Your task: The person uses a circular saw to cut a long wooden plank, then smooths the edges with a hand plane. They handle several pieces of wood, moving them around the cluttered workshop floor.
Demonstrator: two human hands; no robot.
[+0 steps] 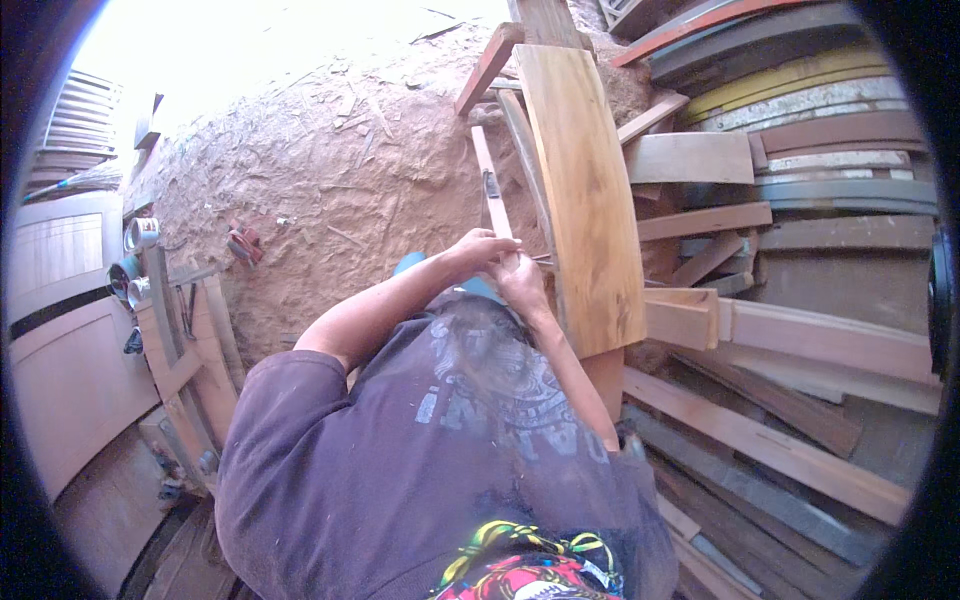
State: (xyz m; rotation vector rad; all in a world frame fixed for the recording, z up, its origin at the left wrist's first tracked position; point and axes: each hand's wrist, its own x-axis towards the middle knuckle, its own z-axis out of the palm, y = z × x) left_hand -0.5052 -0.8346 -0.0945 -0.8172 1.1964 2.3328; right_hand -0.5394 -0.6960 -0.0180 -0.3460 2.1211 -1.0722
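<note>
Evidently, the wooden strip is at both hands, its narrow length running away from them and leaning slightly left toward its far end. A small dark metal piece sits on it, a little beyond the fingertips. The right hand is curled around the strip's near end, while the left hand meets it there, fingers bent across the same end; I cannot tell whether those fingers grip or only rest on the wood.

Just right of the right hand lies a broad pale board, long side pointing away, with brown grain along its face. Beyond the hands, near the board's far end, a reddish-brown wooden piece stands at a slant. Left of the left hand spreads a brown dirt floor littered with shavings and splinters, and a red object too small to make out lies on it. Farther left are a white cup and pale panelled doors. Well to the right of the right hand, planks are piled in many colours.
</note>
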